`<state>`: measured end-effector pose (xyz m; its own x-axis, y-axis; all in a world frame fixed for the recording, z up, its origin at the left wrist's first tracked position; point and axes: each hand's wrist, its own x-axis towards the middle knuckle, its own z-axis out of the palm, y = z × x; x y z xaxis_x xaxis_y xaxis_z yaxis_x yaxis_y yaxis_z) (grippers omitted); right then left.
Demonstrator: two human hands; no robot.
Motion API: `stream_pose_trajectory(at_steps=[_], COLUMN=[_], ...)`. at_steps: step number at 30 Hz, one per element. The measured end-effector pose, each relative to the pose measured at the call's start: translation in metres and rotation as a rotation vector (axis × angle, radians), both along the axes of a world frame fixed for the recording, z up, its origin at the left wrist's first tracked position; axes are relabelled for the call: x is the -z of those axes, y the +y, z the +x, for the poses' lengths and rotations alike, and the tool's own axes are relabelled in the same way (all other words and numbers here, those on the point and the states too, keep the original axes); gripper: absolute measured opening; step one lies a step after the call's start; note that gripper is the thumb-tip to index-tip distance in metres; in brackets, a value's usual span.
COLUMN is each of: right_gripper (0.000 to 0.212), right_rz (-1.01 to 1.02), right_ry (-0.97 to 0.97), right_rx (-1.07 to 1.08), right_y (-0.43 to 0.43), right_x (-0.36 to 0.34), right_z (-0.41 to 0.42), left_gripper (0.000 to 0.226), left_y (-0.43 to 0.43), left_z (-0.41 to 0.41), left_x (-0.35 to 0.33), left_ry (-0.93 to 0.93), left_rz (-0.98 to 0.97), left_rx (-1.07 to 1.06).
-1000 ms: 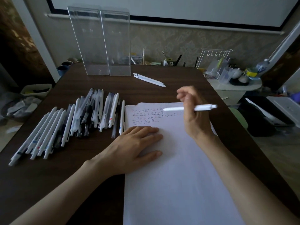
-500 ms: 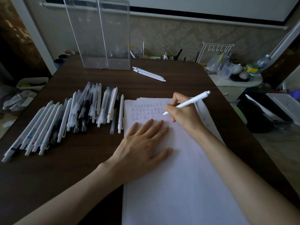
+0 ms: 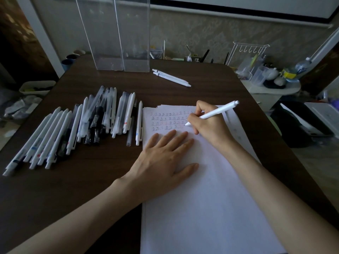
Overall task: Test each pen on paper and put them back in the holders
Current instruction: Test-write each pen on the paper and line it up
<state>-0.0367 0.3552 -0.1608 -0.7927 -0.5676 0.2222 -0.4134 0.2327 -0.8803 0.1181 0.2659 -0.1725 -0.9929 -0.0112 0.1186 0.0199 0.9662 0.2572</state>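
My right hand grips a white pen in a writing hold, its tip touching the white paper at the end of the fourth row of small written marks. Flat on the paper just below those marks lies my left hand, fingers spread, holding nothing. Several white, clear and black pens are laid in a row on the dark table to the left of the paper. Two clear holders stand upright at the table's far side. Two white pens lie beside them.
The dark wooden table ends close to the right of the paper. Beyond that edge stand a low white side table with bottles and cups and a white wire rack. A white bin sits on the floor at left.
My right hand came down from holding the pen level above the sheet to writing position, tip now on the paper. My left hand slid slightly further onto the sheet.
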Motion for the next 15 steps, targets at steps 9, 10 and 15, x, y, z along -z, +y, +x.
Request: stream_pose_trajectory(at_steps=[9,10,15], right_gripper=[0.032,0.033,0.028], right_rz=[-0.014,-0.017,-0.011], right_ry=[-0.016,-0.018,-0.012], right_rx=[0.010,0.009,-0.011], right_y=[0.0006,0.0005,0.0011], right_x=[-0.0003,-0.0002,-0.0008], right_z=[0.0000,-0.0001,-0.0001], left_gripper=[0.070,0.070,0.070], left_y=[-0.0005,-0.0004,-0.0006], left_z=[-0.0010,-0.0009,-0.0007], left_x=[0.0001,0.0000,-0.0004], left_ry=[-0.002,-0.005,-0.001], left_rz=[-0.007,-0.005,0.004], left_rx=[0.003,0.006,0.008])
